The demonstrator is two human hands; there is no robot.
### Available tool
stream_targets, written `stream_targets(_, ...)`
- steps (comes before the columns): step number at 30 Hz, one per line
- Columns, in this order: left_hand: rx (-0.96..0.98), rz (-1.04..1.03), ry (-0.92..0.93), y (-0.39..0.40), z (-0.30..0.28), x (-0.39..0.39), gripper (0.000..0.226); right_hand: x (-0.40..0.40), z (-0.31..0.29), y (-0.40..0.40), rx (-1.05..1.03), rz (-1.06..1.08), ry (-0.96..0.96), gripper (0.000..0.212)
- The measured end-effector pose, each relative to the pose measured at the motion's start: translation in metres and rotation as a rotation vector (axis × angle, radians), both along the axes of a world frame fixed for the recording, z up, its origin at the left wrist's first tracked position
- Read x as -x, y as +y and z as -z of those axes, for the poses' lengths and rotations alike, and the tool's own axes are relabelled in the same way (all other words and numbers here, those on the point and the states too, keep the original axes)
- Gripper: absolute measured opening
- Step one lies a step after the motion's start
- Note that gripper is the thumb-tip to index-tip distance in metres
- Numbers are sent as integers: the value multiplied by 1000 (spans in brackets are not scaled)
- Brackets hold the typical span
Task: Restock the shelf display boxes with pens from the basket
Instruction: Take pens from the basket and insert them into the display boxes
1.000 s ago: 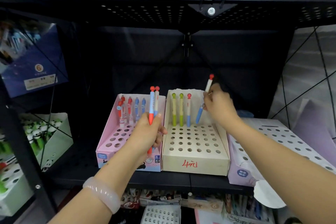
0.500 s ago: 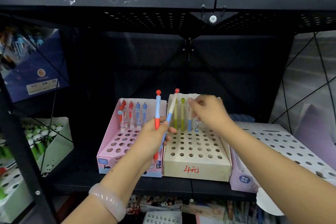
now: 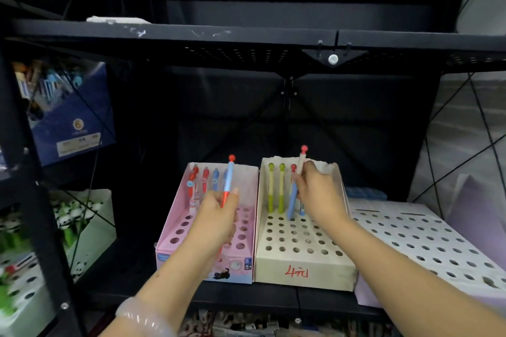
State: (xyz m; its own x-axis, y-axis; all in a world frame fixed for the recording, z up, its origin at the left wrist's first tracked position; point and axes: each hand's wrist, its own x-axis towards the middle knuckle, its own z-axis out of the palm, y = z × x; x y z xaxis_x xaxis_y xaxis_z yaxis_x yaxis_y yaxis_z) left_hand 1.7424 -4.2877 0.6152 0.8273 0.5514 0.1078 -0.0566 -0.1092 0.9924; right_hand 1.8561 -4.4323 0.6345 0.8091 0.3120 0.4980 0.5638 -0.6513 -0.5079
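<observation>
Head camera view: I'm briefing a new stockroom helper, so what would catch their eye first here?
Probably the two hands at mid-shelf: the right hand pinches a blue pen with a red cap over the cream box marked in red, near two green pens. The left hand holds a red-and-blue pen upright above the pink box beside it.

We read red handwriting, "4" followed by a character, on the front wall of the cream display box (image 3: 304, 271). The blue box (image 3: 74, 117) at the left edge carries a round badge with "6". Its white label and the pink box's (image 3: 216, 268) front print are too blurred for us to read.
</observation>
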Motion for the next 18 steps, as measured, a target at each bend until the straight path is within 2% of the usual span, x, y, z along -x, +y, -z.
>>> stream_targets(6,12,24,-21,3,0,0,17,-9,-3,-1,25,63,-83,22)
stream_targets(11,-10,23,-98,4,8,4,22,-9,12,1,212,-13,204,21)
stream_targets(13,-28,25,-102,5,11,4,24,-7,13,3,288,14,251,22)
stream_targets(14,-27,25,-106,5,11,3,23,-5,9,2,308,52,248,26)
stream_targets(16,-9,33,-117,5,11,3,21,-1,-1,1,288,132,80,34)
stream_targets(17,-3,47,-121,4,10,2,20,3,-7,3,192,118,-16,33)
stream_targets(18,-6,64,-119,1,10,1,18,8,-13,8,47,36,-29,30)
